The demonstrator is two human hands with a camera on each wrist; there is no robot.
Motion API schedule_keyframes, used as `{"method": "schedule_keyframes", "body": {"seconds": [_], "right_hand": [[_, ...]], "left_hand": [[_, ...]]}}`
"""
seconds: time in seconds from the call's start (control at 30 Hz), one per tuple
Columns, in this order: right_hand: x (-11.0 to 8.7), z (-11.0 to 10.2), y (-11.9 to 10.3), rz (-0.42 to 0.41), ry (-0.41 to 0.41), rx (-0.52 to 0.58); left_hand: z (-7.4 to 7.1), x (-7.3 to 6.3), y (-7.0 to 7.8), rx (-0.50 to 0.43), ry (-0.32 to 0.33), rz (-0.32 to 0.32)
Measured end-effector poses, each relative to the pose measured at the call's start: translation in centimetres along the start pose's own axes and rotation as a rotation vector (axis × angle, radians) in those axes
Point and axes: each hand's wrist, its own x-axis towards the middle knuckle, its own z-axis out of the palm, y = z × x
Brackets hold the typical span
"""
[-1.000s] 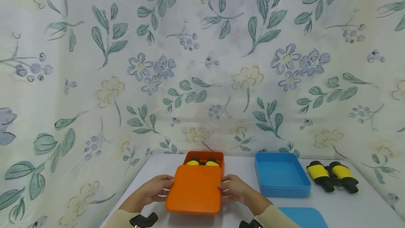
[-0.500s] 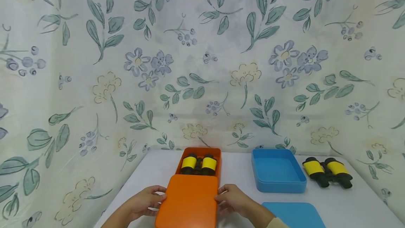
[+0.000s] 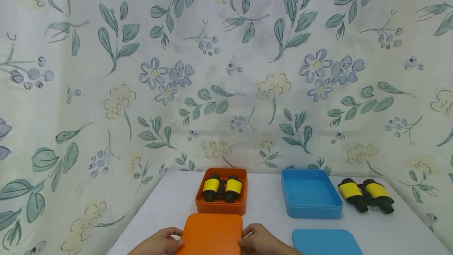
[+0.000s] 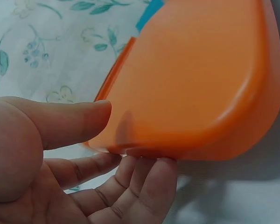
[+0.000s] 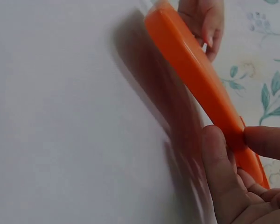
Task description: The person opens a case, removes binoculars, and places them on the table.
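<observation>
An orange lid is held between both hands at the front of the table. My left hand grips its left edge, thumb over the top and fingers underneath in the left wrist view. On the opposite edge, my right hand pinches the lid between thumb and fingers. The right wrist view shows the lid edge-on above its shadow. Just beyond it stands an orange box, uncovered, with black and yellow binoculars lying inside.
To the right is an open blue box with nothing inside. A flat blue lid lies in front of it. Another pair of black and yellow binoculars rests on the white table at far right. A flowered cloth hangs behind.
Both hands have drawn the orange lid toward the person, off the orange box. The box and the binoculars in it, partly covered before, now show fully.
</observation>
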Motion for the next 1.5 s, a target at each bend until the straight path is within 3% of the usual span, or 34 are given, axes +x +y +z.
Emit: {"method": "schedule_keyframes", "body": {"seconds": [0.1,0.33,0.5,0.8,1.37,1.5], "right_hand": [[0.0,0.2,0.5,-0.017,-0.005,-0.020],[0.2,1.1,0.5,0.039,0.076,-0.120],[0.2,1.5,0.5,0.047,0.124,-0.169],[0.5,1.7,0.0,0.021,0.177,-0.326],[-0.5,2.6,-0.7,0.018,0.224,-0.529],[-0.5,2.6,-0.8,0.029,0.220,-0.542]], "left_hand": [[0.1,0.0,-0.3,0.023,-0.012,0.006],[1.1,0.4,-0.4,0.113,0.088,-0.048],[1.4,0.4,-0.5,0.158,0.091,-0.031],[1.4,1.0,0.1,0.305,0.170,-0.009],[2.6,2.8,-0.1,0.436,0.283,-0.060],[2.3,2.6,0.1,0.414,0.287,-0.052]]}}
